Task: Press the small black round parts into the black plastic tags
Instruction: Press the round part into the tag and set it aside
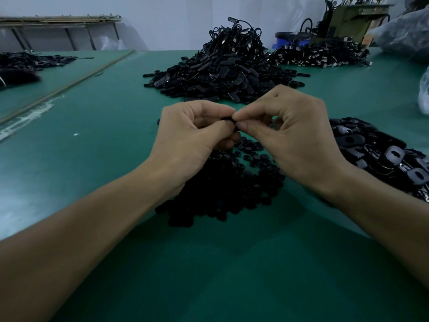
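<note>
— Closest in?

— Two bare forearms low over the green table (92,159), reaching in from both lower corners.

— And at the ends of them?

— The left hand (192,133) and the right hand (292,135), lifted a little off the table and meeting fingertip to fingertip at mid-frame. Curled on both sides, thumb against forefinger.

— Gripping what?

— A small black piece (228,120), pinched from the left and from the right at once. Mostly hidden by the fingertips, so cannot tell whether tag, round part, or both pressed together.

— Where exactly?

— In the air between the two hands, above the pile of small round parts (222,189).

— And that pile?

— Spread on the table under the wrists, thick toward the body, thinning to loose single discs below the fingers.

— Other stock?

— Beyond the hands, a tall heap of black tags (220,75), topped with looped cords. Near the right wrist, a flatter pile of tags (380,154) with keyhole-shaped cut-outs showing. Farther back on the right, a low heap of cords (320,54) with pale metal ends. Far left, another dark pile (27,61), well apart from the rest.

— Behind all that?

— A blue tub (287,39), a clear plastic bag (404,33) at the right edge, and a rack (60,22) against the wall.
</note>
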Demonstrator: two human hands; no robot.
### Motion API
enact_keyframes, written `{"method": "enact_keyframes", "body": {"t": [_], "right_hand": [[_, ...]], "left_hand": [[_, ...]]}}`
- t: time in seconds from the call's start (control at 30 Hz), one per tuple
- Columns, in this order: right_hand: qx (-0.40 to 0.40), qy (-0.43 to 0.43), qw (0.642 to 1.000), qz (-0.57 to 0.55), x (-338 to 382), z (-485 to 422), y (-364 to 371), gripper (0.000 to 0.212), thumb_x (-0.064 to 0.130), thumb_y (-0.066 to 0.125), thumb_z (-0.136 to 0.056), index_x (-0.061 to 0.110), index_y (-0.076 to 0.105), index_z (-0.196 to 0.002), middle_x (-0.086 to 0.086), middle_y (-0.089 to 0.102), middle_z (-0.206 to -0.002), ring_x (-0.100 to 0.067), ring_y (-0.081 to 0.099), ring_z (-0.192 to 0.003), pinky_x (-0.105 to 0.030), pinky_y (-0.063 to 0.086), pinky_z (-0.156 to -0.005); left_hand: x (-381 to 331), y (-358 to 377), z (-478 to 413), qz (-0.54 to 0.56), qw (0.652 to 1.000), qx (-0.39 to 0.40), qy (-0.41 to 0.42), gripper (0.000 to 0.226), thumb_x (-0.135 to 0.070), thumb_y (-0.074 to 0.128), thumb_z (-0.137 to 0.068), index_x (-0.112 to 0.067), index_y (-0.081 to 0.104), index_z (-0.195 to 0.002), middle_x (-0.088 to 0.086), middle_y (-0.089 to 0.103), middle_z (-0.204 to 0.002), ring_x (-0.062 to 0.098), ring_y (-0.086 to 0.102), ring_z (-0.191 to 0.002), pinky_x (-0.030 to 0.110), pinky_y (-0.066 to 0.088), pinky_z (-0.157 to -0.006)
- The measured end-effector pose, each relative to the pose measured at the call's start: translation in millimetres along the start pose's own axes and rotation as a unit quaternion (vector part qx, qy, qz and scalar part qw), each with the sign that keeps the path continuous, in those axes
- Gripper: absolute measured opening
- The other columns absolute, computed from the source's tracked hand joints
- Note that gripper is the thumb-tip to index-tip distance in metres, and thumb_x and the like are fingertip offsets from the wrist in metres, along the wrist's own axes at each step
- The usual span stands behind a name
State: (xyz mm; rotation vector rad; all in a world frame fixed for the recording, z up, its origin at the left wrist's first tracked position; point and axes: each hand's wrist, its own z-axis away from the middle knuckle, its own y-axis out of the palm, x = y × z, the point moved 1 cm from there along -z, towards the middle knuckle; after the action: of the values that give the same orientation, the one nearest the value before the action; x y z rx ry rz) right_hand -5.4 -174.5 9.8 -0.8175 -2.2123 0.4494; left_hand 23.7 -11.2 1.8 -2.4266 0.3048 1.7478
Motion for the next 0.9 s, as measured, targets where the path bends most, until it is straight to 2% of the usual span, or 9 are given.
{"method": "enact_keyframes", "body": {"t": [0.1,0.2,0.27,0.37,0.57,0.9], "right_hand": [[0.023,0.026,0.998,-0.060,-5.0,-1.7,-2.3,0.012,0.020,0.079,-0.085,0.029,0.076,-0.091,0.002,0.065,-0.091,-0.009,0.059,-0.079,-0.015,0.045,-0.069],[0.048,0.074,0.989,-0.123,-8.8,-3.6,-3.2,0.015,0.019,0.080,-0.083,0.029,0.072,-0.092,0.003,0.070,-0.086,-0.018,0.066,-0.078,-0.031,0.056,-0.072],[0.063,0.111,0.977,-0.170,-11.2,-4.2,-3.8,0.018,0.021,0.082,-0.080,0.026,0.069,-0.092,0.004,0.070,-0.076,-0.013,0.066,-0.067,-0.024,0.055,-0.065],[0.091,0.155,0.962,-0.208,-14.5,-4.1,-4.2,0.021,0.029,0.082,-0.074,0.016,0.072,-0.088,0.003,0.071,-0.067,-0.003,0.063,-0.058,-0.012,0.046,-0.054],[0.117,0.214,0.938,-0.247,-17.7,-5.3,-3.6,0.002,0.018,0.076,-0.084,0.017,0.076,-0.084,-0.001,0.073,-0.072,-0.007,0.065,-0.064,-0.016,0.049,-0.055],[0.113,0.222,0.934,-0.258,-14.6,-5.4,-4.1,0.002,0.010,0.075,-0.085,0.011,0.075,-0.087,-0.009,0.072,-0.071,-0.010,0.064,-0.062,-0.018,0.050,-0.055]], "left_hand": [[-0.3,-1.8,-0.7,-0.021,1.000,0.018,0.005,0.013,0.006,0.069,-0.088,-0.007,0.073,-0.091,0.012,0.077,-0.079,0.014,0.073,-0.068,0.019,0.057,-0.064],[-0.4,-4.0,-1.4,-0.030,0.999,0.028,0.010,0.014,0.004,0.069,-0.089,-0.010,0.073,-0.090,0.008,0.076,-0.075,0.013,0.072,-0.066,0.019,0.056,-0.064],[-0.3,-5.2,-2.1,-0.032,0.999,0.031,0.009,0.014,0.004,0.069,-0.089,-0.010,0.072,-0.088,0.008,0.075,-0.071,0.012,0.070,-0.063,0.019,0.056,-0.062],[0.2,-5.9,-2.6,-0.036,0.999,0.038,0.005,0.015,0.004,0.068,-0.089,-0.011,0.070,-0.089,0.007,0.074,-0.068,0.013,0.069,-0.060,0.019,0.055,-0.060],[2.3,-6.7,-4.6,-0.018,1.000,0.023,-0.006,0.017,0.005,0.069,-0.088,-0.011,0.067,-0.094,0.007,0.073,-0.066,0.015,0.069,-0.060,0.021,0.056,-0.060],[3.8,-5.6,-4.5,-0.008,1.000,0.024,-0.013,0.016,0.006,0.070,-0.088,-0.011,0.069,-0.086,0.005,0.073,-0.066,0.013,0.070,-0.062,0.021,0.056,-0.061]]}}
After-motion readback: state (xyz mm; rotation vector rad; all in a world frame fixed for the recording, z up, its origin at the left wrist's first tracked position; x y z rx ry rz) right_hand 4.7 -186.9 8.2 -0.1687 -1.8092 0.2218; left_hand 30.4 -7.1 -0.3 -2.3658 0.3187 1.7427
